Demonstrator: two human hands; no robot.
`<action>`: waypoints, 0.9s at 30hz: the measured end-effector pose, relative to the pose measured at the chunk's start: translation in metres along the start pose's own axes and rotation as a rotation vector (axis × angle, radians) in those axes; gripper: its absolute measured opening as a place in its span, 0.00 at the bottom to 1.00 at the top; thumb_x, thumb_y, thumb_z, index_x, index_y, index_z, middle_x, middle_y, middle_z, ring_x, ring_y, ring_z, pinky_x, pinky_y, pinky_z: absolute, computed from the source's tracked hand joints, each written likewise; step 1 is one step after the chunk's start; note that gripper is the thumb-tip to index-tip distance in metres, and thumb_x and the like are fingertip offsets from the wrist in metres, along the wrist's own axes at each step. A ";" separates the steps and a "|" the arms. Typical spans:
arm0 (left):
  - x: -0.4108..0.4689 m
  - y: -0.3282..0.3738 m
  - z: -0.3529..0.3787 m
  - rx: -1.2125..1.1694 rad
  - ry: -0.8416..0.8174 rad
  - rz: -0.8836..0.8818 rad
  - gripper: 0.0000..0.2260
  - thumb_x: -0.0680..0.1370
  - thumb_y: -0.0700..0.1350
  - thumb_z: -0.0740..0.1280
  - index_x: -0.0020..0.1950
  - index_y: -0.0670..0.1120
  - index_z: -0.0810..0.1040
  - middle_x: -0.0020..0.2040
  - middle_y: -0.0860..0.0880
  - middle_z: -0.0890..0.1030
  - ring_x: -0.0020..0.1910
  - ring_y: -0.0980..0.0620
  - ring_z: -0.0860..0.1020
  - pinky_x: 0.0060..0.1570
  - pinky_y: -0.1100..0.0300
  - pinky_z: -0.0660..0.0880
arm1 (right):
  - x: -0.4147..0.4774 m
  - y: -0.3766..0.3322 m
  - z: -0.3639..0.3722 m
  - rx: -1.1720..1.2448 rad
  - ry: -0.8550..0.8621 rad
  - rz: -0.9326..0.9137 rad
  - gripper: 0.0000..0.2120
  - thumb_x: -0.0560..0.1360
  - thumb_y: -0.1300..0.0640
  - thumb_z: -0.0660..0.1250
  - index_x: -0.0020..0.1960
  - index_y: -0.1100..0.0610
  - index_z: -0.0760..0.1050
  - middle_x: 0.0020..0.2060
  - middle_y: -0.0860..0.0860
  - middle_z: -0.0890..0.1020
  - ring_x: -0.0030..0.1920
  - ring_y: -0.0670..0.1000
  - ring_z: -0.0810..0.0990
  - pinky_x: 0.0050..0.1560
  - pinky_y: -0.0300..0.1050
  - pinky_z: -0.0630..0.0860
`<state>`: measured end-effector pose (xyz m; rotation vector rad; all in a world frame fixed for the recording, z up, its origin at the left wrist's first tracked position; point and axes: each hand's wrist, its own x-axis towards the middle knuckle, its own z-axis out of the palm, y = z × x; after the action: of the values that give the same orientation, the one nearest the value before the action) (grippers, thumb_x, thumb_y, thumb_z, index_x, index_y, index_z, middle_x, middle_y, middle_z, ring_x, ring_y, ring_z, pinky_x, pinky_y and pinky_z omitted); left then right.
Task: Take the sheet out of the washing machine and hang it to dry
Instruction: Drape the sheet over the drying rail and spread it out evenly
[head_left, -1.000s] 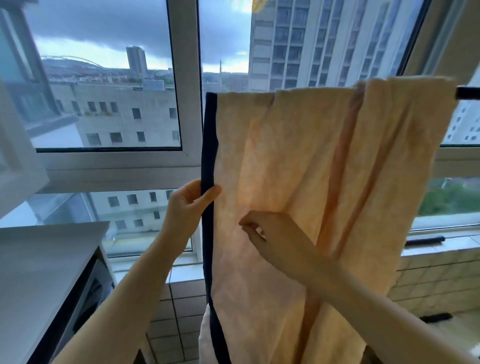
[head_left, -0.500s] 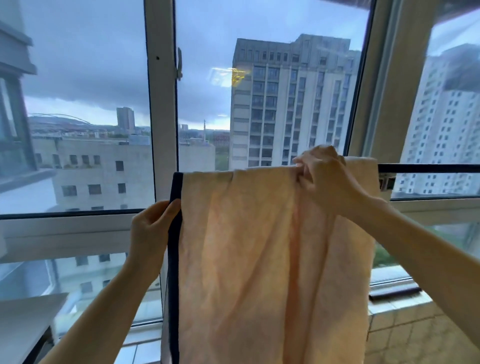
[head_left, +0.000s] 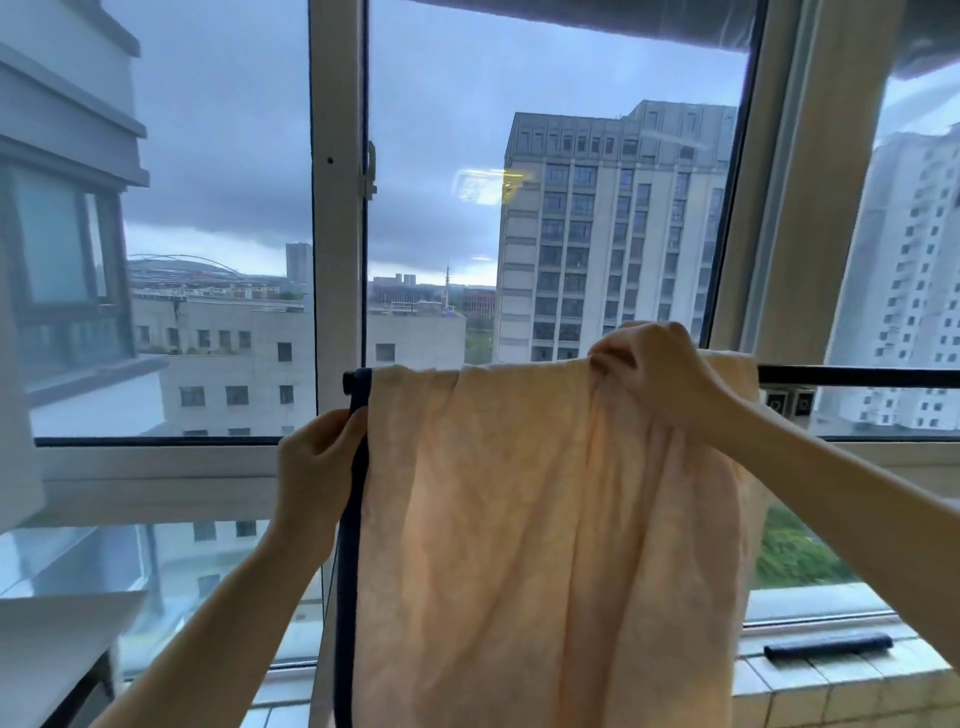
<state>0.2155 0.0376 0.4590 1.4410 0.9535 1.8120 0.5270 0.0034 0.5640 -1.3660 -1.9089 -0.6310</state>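
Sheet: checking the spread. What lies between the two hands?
Head view: only the peach sheet, draped in loose folds over the black rod, spans from the left hand pinching its dark edge to the right hand gripping its top.

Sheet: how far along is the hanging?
Done: the sheet is out of the machine and draped over the rail. In hand: the left hand pinches its dark edge, and the right hand grips bunched cloth at the top. Left, probably: spread the folds along the bare rail to the right, then let go.
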 end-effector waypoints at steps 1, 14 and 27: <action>0.000 -0.001 0.001 0.021 0.030 0.010 0.09 0.77 0.48 0.68 0.39 0.48 0.83 0.39 0.37 0.81 0.35 0.45 0.78 0.41 0.49 0.78 | 0.000 0.007 -0.001 -0.015 0.014 0.001 0.05 0.75 0.60 0.68 0.50 0.56 0.83 0.45 0.49 0.84 0.42 0.42 0.76 0.50 0.28 0.66; -0.012 0.000 0.046 0.179 0.081 0.094 0.10 0.78 0.42 0.68 0.37 0.48 0.81 0.28 0.56 0.80 0.27 0.61 0.77 0.28 0.72 0.72 | -0.019 0.103 -0.055 -0.085 0.165 0.123 0.06 0.77 0.63 0.65 0.47 0.60 0.81 0.42 0.55 0.83 0.38 0.47 0.74 0.45 0.36 0.66; -0.035 0.013 0.083 0.501 0.508 0.321 0.14 0.74 0.42 0.72 0.57 0.40 0.73 0.51 0.45 0.77 0.46 0.49 0.74 0.47 0.56 0.70 | -0.036 0.114 -0.041 0.089 0.095 -0.050 0.04 0.78 0.57 0.65 0.48 0.55 0.79 0.41 0.44 0.78 0.40 0.43 0.76 0.41 0.28 0.66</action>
<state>0.3034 0.0147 0.4632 1.5101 1.5946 2.3585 0.6529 -0.0109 0.5613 -1.2149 -1.8771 -0.6169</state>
